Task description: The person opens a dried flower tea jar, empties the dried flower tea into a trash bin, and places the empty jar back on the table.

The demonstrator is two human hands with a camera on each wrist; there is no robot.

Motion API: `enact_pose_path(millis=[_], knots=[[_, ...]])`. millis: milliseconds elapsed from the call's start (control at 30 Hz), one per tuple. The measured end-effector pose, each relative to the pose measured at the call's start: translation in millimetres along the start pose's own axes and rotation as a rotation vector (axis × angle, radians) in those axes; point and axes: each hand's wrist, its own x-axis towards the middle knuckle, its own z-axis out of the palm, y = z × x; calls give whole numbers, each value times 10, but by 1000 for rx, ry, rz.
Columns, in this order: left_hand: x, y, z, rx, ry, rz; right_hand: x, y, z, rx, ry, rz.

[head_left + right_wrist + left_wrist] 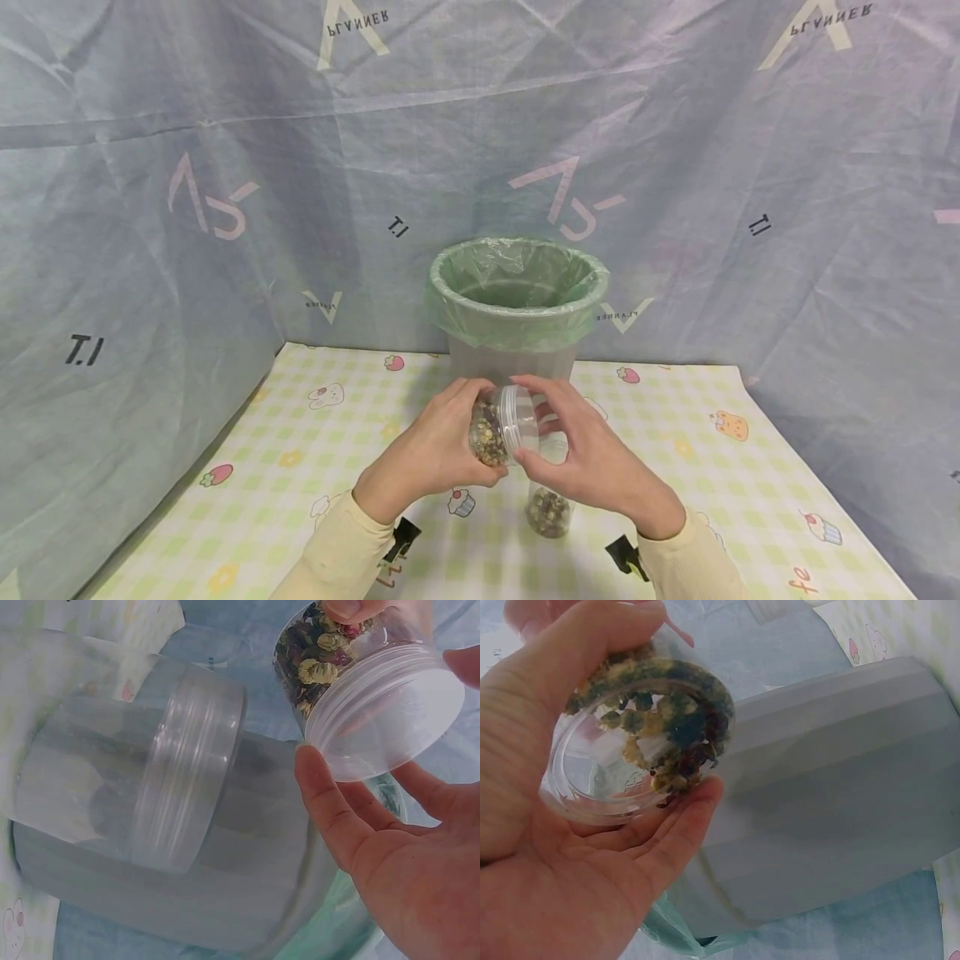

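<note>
Over the table, my left hand (435, 437) grips a clear plastic jar (489, 429) that lies tipped on its side in the air. Dried flowers (694, 724), yellowish with dark and reddish bits, have gathered along its lower side. My right hand (581, 442) has its thumb and fingers spread round the jar's ridged clear lid (397, 720), fingertips right at its rim. The lid sits on the jar's mouth and faces right. Below the right hand stands a second clear jar (550, 508), upright, with dried flowers at its bottom; its ridged top (191, 765) shows in the right wrist view.
Just behind the hands stands a grey bin (510, 360) lined with a green plastic bag (525, 329). A checked tablecloth (292, 500) with printed pictures covers the table. Grey-blue fabric (360, 167) hangs round the back and both sides.
</note>
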Motion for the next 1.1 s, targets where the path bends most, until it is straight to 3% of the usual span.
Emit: enact_pose_path(millis=[633, 1100], knots=[[-7, -1, 1, 6, -9, -3, 16, -9, -21, 0, -25, -70], [-1, 3, -2, -2, -17, -8, 12, 18, -16, 20, -27, -68]])
